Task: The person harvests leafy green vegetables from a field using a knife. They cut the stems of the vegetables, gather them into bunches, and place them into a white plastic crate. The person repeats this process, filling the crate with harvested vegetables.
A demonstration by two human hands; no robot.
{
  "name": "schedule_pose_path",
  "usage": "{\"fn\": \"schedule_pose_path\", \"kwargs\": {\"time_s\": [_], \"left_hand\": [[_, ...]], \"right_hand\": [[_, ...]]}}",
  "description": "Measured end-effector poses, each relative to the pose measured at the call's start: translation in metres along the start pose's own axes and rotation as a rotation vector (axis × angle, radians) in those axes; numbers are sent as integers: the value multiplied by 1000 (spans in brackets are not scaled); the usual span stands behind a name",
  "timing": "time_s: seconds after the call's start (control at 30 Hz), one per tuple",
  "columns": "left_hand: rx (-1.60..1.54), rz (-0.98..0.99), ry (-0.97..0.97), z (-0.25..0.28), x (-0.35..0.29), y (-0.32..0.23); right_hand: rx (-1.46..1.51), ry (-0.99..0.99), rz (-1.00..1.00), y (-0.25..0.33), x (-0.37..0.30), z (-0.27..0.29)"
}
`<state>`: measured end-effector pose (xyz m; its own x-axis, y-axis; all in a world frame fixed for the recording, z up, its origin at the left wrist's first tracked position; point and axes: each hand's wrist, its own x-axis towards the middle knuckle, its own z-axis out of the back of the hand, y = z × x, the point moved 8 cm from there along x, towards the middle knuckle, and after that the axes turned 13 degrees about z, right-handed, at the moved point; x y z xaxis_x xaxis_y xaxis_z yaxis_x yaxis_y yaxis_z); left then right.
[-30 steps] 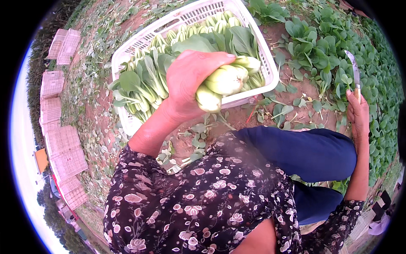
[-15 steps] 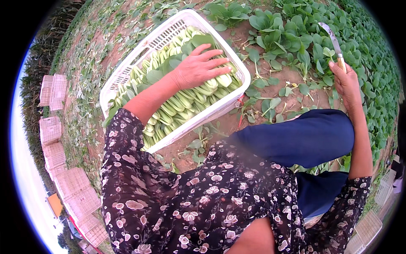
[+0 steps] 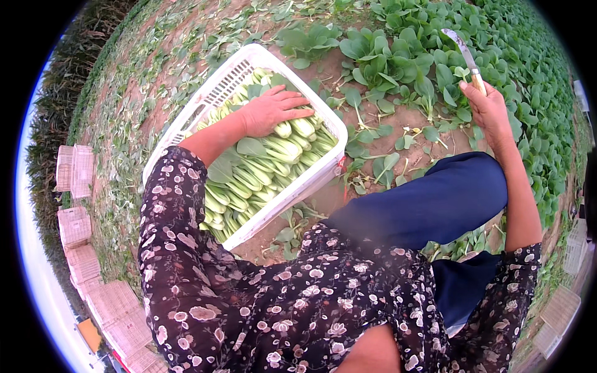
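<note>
Greens (image 3: 264, 166): how do they handle, and where to grip?

Guess from looks: each head light, stalks stiff and crisp enough to snap, leaves soft and easy to bruise. Best hold is round the thick pale base, not the leaf. Could be slick if damp; can't tell.

Appearance?

Plump, ribbed, pale-green stalks, packed side by side, with a few broad darker leaves lying among them.

Location?

In the white slatted crate (image 3: 292, 193), filled near its rim, on the ground in front of the person.

Hands?

Left hand (image 3: 270, 113): fingers extended, slightly spread, palm down on the greens. Palm hidden, so can't tell if it grasps any. Right hand (image 3: 488, 105): fingers wrapped round the handle of a curved knife (image 3: 467, 57), blade up, well apart from the crate. Small leaf (image 3: 461, 73) by the thumb; can't tell if pinched.
</note>
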<state>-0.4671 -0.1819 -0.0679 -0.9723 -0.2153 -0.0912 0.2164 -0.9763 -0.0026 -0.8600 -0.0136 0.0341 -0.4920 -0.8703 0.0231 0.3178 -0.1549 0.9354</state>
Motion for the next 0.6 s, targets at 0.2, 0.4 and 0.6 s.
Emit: {"fn": "schedule_pose_path", "kwargs": {"time_s": [0.2,0.4,0.6], "left_hand": [[-11,-29,283,28,9,-17],[-182,275,40,63,3,-9],[-77,611,-115,8,-20,4]], "right_hand": [[1,-50,2,-5,2,9],[-1,-83,-13,5,1,19],[103,-65,-11,6,-4,21]]}}
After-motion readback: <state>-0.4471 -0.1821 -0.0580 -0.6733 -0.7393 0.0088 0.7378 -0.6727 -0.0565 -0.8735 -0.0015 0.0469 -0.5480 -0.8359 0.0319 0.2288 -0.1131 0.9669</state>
